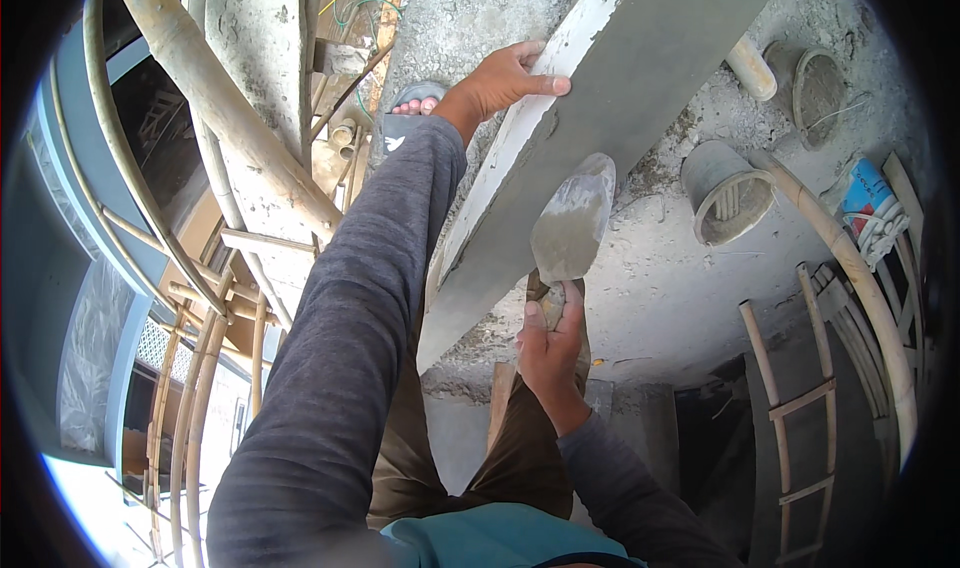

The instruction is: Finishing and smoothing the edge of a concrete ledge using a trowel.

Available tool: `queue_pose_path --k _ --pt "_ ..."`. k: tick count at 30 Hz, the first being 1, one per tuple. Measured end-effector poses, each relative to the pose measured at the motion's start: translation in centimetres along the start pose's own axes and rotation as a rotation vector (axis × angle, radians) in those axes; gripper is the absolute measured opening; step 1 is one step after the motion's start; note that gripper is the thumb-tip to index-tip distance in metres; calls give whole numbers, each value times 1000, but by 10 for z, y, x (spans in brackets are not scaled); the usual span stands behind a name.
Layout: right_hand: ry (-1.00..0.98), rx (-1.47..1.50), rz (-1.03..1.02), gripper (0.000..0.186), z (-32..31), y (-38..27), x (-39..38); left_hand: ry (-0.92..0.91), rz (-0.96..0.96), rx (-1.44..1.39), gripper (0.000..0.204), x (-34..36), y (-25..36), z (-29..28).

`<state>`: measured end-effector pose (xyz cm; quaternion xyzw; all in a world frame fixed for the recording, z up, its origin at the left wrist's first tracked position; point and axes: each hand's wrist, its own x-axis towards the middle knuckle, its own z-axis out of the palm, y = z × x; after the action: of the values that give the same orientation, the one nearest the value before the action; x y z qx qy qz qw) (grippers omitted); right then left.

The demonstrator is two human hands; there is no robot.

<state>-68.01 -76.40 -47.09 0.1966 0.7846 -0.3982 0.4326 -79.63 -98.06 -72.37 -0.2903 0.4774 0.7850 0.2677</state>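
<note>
A long ledge with smooth grey mortar (630, 78) runs diagonally in front of me, bordered on its left by a rough white strip (515, 138). My left hand (505, 80) rests on this strip, thumb stretched toward the mortar and fingers apart; some fingertips are hidden beyond the edge. In my right hand (553, 353) is the handle of a trowel (577, 218), its blade pointing up and away from me. Mortar smears cover the blade, which overlaps the ledge's right edge; whether it touches cannot be made out.
Two mortar-stained buckets (728, 193) (808, 93) lie at the right, near a bamboo pole (840, 233) and a blue-and-red bag (872, 203). A wooden ladder (800, 403) stands lower right. Bamboo scaffolding (215, 108) fills the left. My sandalled foot (415, 103) shows beyond my left arm.
</note>
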Motion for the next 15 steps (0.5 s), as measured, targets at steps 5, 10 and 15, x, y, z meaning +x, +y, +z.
queue_pose_path --k 5,10,15 --pt "29 49 -15 45 2 -7 0 17 72 40 104 9 5 -4" --pt "117 342 -96 35 2 -10 23 236 21 -56 90 71 40 12" --pt "326 485 -196 38 1 -43 77 412 -67 408 81 112 42 14"
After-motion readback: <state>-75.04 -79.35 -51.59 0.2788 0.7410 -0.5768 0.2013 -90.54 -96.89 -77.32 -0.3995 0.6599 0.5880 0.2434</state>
